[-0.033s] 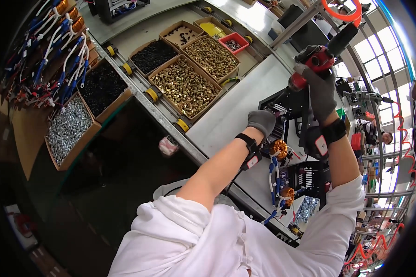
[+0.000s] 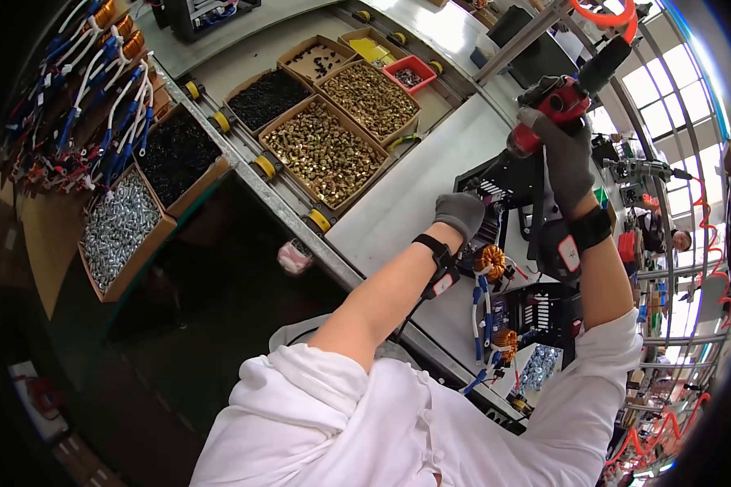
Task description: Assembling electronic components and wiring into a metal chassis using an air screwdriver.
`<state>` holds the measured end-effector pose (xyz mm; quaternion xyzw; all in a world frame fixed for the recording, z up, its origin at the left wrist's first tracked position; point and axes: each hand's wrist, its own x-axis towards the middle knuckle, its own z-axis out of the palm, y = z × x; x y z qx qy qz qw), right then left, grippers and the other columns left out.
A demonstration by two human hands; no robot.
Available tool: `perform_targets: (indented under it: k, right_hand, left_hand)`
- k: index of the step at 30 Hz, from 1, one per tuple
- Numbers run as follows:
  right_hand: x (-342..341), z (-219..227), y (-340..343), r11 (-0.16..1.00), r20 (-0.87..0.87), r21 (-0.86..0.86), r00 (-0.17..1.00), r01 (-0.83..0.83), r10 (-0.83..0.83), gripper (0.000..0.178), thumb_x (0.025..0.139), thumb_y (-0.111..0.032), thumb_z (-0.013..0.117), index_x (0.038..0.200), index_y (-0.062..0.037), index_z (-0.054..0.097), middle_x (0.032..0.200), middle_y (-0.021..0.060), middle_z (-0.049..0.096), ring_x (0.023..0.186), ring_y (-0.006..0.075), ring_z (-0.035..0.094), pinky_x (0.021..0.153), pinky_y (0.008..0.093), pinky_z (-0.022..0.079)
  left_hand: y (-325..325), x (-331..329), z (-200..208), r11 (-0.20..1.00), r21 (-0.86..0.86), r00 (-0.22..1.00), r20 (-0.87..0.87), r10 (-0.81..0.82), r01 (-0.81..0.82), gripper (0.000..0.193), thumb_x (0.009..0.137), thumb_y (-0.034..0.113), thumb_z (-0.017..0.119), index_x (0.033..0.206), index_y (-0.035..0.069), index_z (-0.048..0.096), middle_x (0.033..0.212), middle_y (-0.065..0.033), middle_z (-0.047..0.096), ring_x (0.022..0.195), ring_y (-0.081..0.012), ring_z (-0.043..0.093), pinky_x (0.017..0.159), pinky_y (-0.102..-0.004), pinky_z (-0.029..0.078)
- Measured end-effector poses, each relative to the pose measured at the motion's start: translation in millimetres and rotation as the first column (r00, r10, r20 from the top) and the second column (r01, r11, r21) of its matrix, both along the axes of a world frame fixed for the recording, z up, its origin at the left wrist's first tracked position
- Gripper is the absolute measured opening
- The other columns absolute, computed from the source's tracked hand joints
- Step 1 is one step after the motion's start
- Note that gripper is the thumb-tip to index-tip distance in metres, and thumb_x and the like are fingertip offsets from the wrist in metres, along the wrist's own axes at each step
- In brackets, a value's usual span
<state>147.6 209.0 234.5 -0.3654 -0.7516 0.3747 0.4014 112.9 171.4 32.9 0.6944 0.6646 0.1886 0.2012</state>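
Note:
My right hand (image 2: 564,162), in a grey glove, is wrapped round a red and black power screwdriver (image 2: 562,104). The tool slants down toward a black slotted metal casing (image 2: 508,180) on the bench. At the near side of that casing my left hand (image 2: 460,213), gloved too, has its fingers curled; what they hold is hidden. A copper-wound coil (image 2: 490,261) sits beside the casing's circuit parts. Closer to me lies a second black casing (image 2: 538,312), with blue and white cables (image 2: 481,321) and another copper coil (image 2: 505,342) next to it.
Cardboard boxes of brass-coloured fasteners (image 2: 321,154) and black screws (image 2: 268,99) stand beyond a rail with yellow rollers (image 2: 266,166). A red tray (image 2: 410,75) adjoins them. At left are a box of silver screws (image 2: 118,231) and hanging cables (image 2: 97,89). An orange hose (image 2: 605,18) runs above the screwdriver.

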Motion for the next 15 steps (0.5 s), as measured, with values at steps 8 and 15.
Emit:
perform_targets:
  k: [8,15]
  right_hand:
    - [7.7,-3.7,1.0,0.994,0.014,-0.068,0.996,-0.084,0.085,0.035,0.079,-0.011,0.077,0.109,-0.0052,0.060,0.094,0.0021,0.065,0.085,0.0112,0.061,0.076,0.0281,0.052]
    - [9.5,-5.3,-37.3,0.985,0.022,-0.141,0.994,-0.101,0.105,0.041,0.083,-0.005,0.071,0.120,-0.0043,0.055,0.105,0.0052,0.064,0.094,0.0130,0.061,0.082,0.0300,0.051]
  left_hand:
    - [2.8,-2.6,-0.4,0.999,-0.033,0.999,0.035,-0.021,0.022,0.023,0.092,0.016,0.049,0.101,0.004,0.066,0.092,-0.0137,0.073,0.083,-0.0291,0.072,0.065,-0.0444,0.053]
    - [-1.8,-3.8,0.1,0.999,0.008,0.999,-0.022,-0.041,0.041,0.021,0.091,0.014,0.050,0.100,0.004,0.066,0.091,-0.0129,0.073,0.082,-0.0295,0.072,0.065,-0.0446,0.054]
